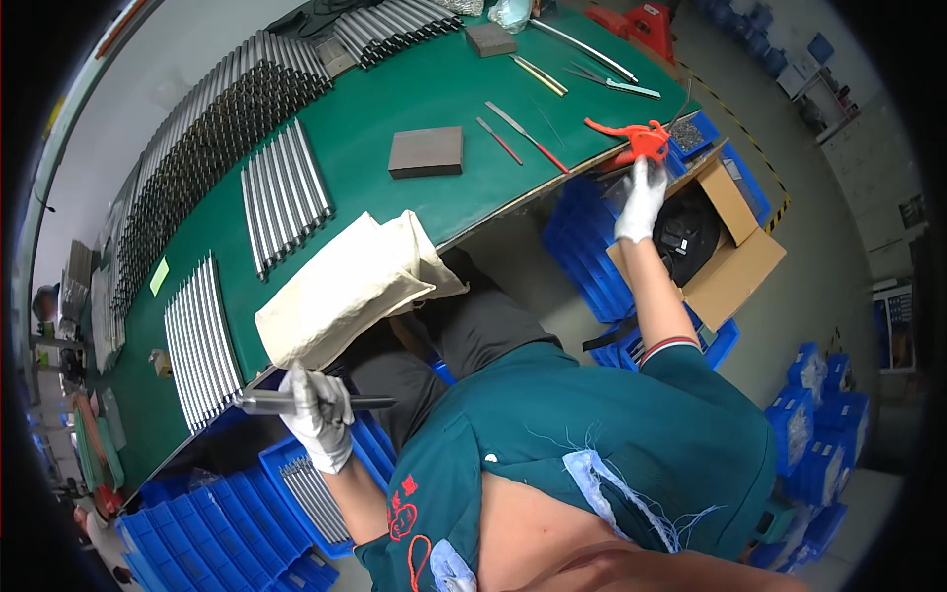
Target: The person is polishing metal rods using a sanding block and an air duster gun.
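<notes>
In my left hand (318, 419), gloved in white, is a grey metal rod (266, 403), held level near the table's front edge. Its fingers are wrapped round the rod, which sticks out on both sides. My right hand (643, 202), also gloved, is closed on a red air blow gun (646, 140) beyond the table's right edge. A thin dark nozzle points up from it. Between the hands a folded cream cloth (340, 286) lies over the table edge. Left of the cloth, a row of silver rods (202, 335) rests on the green table (365, 99); a second row (286, 197) lies farther back.
A large stack of rods (217, 118) fills the back left. A brown block (426, 153), red-handled files (528, 136) and scissors (612, 82) lie on the table. An open cardboard box (735, 276) stands by my right arm. Blue bins (212, 528) are below left.
</notes>
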{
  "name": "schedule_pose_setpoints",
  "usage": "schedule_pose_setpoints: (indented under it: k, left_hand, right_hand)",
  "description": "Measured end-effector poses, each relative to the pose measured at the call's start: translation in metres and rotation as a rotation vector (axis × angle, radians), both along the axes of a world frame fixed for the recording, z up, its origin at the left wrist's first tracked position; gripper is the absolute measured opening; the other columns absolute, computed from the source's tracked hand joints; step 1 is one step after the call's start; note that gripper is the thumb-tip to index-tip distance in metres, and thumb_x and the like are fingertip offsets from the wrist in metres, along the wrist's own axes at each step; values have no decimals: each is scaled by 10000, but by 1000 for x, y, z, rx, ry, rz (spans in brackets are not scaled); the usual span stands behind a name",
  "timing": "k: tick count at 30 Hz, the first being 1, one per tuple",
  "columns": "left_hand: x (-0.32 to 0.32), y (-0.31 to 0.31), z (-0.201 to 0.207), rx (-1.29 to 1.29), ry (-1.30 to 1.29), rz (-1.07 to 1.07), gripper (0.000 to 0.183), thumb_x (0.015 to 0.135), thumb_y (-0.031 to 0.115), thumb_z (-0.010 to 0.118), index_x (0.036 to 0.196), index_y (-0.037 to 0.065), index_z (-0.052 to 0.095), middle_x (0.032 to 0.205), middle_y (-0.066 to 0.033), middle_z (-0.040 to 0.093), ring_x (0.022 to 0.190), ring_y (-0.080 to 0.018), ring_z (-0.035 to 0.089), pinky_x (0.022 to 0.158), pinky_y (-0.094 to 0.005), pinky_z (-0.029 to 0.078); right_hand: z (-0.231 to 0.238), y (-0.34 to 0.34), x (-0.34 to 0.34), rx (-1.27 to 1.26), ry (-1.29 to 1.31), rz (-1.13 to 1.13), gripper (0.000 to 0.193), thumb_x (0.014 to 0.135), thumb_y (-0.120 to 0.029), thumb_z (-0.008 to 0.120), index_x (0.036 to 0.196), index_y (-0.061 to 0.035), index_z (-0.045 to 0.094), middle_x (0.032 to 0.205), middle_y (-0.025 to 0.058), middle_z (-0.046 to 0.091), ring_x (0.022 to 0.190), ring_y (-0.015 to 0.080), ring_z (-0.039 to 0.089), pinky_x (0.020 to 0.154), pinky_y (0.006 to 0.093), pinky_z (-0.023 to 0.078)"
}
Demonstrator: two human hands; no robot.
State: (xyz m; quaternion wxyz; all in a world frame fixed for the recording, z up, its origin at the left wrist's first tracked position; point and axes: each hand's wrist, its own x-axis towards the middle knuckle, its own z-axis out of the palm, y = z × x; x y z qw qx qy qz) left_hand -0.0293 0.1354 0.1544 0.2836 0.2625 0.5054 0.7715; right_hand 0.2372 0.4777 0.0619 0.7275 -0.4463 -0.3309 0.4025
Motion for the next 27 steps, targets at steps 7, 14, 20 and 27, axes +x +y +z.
schedule_pose_setpoints:
  k: [7,14,20,27]
  left_hand:
    - [6,-74,-64,-1014,754,254,258,823,205,611,658,9,584,490,-84,523,430,-161,514,423,-327,359]
    - [9,-90,-113,-1017,571,108,209,815,233,590,832,32,643,671,-149,612,604,-292,598,561,-315,457]
    - [14,-81,-147,-999,418,116,385,819,326,583,600,14,534,536,-141,529,480,-279,511,484,-342,392]
    - [10,-89,-154,-1108,786,-4,202,740,231,629,722,30,631,666,-152,604,621,-302,593,561,-344,464]
  right_hand:
    - [2,24,-1,104,-386,269,120,857,-163,535,905,-58,569,874,24,587,698,121,532,741,297,429]
    - [72,-16,12,161,-185,877,363,839,-385,561,868,-23,563,702,9,520,590,108,460,640,242,416]
    - [78,-145,-105,2,-1010,2137,433,774,-296,614,1096,-14,550,938,84,615,811,145,562,763,276,438]
    - [82,-172,-110,-18,-1288,2121,396,798,-377,566,1064,-84,553,796,126,607,687,236,573,672,308,434]
